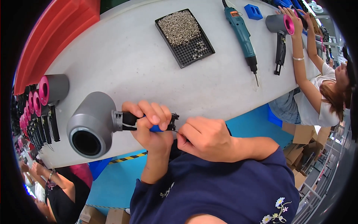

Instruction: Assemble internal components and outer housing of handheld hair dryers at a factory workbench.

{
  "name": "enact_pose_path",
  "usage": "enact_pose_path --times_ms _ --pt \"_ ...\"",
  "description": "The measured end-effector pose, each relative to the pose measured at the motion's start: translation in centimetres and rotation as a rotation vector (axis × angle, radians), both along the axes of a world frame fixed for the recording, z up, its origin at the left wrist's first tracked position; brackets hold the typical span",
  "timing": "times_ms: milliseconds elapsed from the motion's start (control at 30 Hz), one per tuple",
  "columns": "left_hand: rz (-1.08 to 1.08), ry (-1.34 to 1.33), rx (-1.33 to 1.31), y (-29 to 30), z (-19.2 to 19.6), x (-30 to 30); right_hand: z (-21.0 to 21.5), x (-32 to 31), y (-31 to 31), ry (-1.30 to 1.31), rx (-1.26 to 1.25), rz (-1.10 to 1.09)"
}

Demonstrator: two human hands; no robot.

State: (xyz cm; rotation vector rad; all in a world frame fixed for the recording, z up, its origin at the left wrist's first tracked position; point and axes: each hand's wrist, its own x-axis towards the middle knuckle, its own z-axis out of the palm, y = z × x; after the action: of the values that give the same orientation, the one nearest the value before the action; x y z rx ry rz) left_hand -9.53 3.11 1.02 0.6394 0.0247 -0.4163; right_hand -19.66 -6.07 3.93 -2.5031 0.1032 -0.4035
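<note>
A grey hair dryer (97, 112) with a dark round opening lies on its side at the table's near left. My left hand (151, 121) is wrapped round its uncovered black handle core, where a bit of blue shows under the fingers. Thin dark wires and small parts (173, 121) stick out of the handle's end. Just right of that end, my right hand (203, 138) is closed in a pinch. A thin dark wire seems to run to its fingertips, but the fingers mostly hide what they hold.
Beyond my hands lies a black tray (192, 50) heaped with small screws. A teal electric screwdriver (242, 35) and a blue block (253, 12) are to its right. More hair dryers (56, 87) line the left, near a red bin (56, 33). A co-worker handles another dryer (278, 24) at right.
</note>
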Motion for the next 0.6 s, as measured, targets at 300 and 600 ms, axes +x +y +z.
enact_pose_path --times_ms 300,600 --pt "-0.002 -0.119 0.124 -0.6 0.0 -1.3 0.4 1.2 -0.5 0.091 0.017 0.015" --pt "0.013 0.333 -0.211 -0.6 1.0 0.2 -2.7 -1.2 -1.1 0.355 1.386 -0.135"
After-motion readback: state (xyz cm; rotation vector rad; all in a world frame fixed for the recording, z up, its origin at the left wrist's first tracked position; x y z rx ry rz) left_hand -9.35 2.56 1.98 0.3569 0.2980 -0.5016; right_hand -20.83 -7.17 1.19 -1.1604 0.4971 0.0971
